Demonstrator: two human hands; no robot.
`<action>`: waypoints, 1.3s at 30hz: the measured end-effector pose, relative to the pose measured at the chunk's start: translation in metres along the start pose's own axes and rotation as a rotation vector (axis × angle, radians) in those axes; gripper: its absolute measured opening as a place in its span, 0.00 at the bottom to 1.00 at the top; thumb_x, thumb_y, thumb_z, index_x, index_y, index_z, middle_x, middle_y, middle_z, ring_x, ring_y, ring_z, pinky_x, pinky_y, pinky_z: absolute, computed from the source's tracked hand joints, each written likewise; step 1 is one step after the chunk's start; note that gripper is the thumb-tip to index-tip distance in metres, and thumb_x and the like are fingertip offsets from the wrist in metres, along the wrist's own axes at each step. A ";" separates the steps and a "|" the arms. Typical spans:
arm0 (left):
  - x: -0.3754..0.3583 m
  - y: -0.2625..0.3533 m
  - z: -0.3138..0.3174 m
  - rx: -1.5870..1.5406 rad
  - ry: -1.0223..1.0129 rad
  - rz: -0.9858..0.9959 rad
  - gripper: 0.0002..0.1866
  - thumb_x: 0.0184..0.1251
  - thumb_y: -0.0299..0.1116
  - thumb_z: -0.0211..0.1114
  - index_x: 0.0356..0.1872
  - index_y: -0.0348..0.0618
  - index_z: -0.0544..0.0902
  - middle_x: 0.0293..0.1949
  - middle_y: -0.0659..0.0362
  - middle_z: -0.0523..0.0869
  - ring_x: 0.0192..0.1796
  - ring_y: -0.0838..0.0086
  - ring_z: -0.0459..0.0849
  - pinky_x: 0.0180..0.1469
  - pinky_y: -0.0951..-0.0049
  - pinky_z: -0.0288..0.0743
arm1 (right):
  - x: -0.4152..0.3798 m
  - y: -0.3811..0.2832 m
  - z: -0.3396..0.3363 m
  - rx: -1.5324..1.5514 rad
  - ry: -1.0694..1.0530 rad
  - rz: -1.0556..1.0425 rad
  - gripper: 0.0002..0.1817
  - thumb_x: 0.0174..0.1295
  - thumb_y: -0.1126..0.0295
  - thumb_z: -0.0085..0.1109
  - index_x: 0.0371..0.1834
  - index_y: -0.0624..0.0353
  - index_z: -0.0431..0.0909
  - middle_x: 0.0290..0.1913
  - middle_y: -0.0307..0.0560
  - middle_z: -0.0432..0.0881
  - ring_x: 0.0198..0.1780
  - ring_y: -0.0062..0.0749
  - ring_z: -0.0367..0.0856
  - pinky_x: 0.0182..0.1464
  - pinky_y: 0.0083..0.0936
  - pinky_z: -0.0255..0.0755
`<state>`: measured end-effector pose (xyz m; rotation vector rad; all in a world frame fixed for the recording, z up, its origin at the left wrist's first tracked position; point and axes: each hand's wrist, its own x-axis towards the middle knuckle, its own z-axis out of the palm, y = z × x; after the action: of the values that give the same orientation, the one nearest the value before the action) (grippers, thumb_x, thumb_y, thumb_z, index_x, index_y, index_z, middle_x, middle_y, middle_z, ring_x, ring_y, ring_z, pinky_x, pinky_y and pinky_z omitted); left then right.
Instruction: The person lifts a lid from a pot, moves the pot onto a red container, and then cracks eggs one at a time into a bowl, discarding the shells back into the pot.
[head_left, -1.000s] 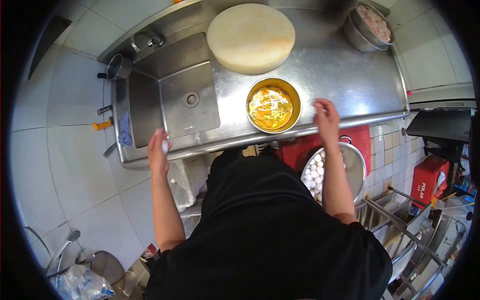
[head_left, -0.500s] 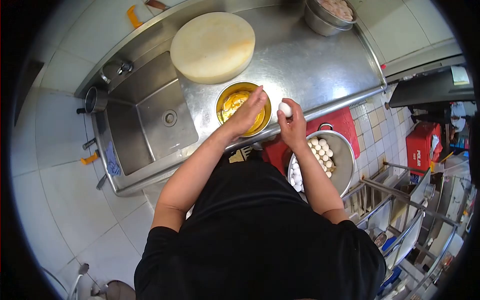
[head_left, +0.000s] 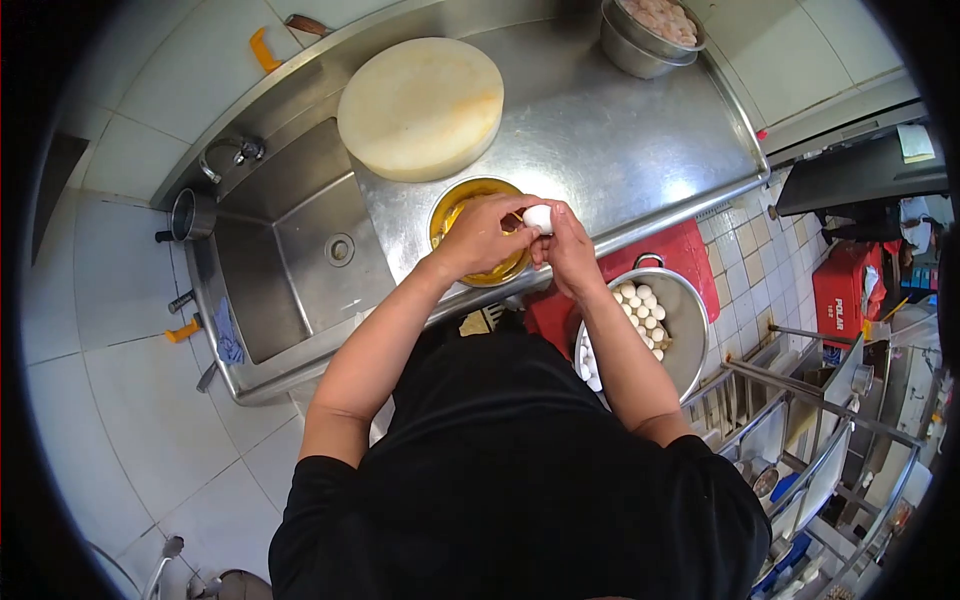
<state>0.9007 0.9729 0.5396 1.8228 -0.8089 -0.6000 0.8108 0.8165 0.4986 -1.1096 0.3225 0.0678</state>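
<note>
A white egg [head_left: 538, 218] is held between both hands at the right rim of a metal bowl [head_left: 441, 208]. My right hand [head_left: 570, 252] is closed around the egg from the right. My left hand [head_left: 482, 236] reaches across the bowl, its fingertips closed against the egg's left side. Cracked eggs with yellow yolk [head_left: 500, 270] lie in the bowl, mostly hidden beneath my left hand. Below my right forearm stands a large metal pot [head_left: 690, 310] with many whole white eggs [head_left: 645, 310] inside.
A thick round cutting board [head_left: 420, 108] sits behind the bowl on the steel counter [head_left: 610, 130]. Left of it is a sink [head_left: 290, 250] with a faucet [head_left: 235, 152]. Stacked bowls of pale meat [head_left: 655, 35] stand at the back right. A metal rack [head_left: 800, 420] rises at right.
My right hand has brought the egg left to the bowl's rim. My left hand, previously open over the bowl, has turned and closed its fingertips on the egg.
</note>
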 end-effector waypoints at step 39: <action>-0.017 -0.018 0.004 0.063 0.139 -0.106 0.26 0.59 0.25 0.73 0.61 0.42 0.80 0.57 0.55 0.83 0.55 0.71 0.83 0.58 0.69 0.79 | -0.027 0.001 -0.018 -0.617 -0.033 -0.220 0.31 0.71 0.61 0.56 0.74 0.55 0.61 0.50 0.57 0.84 0.45 0.42 0.84 0.53 0.33 0.76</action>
<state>0.8917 0.9879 0.5223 1.9508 -0.6473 -0.5135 0.7804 0.8037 0.4981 -1.7472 0.1473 -0.0122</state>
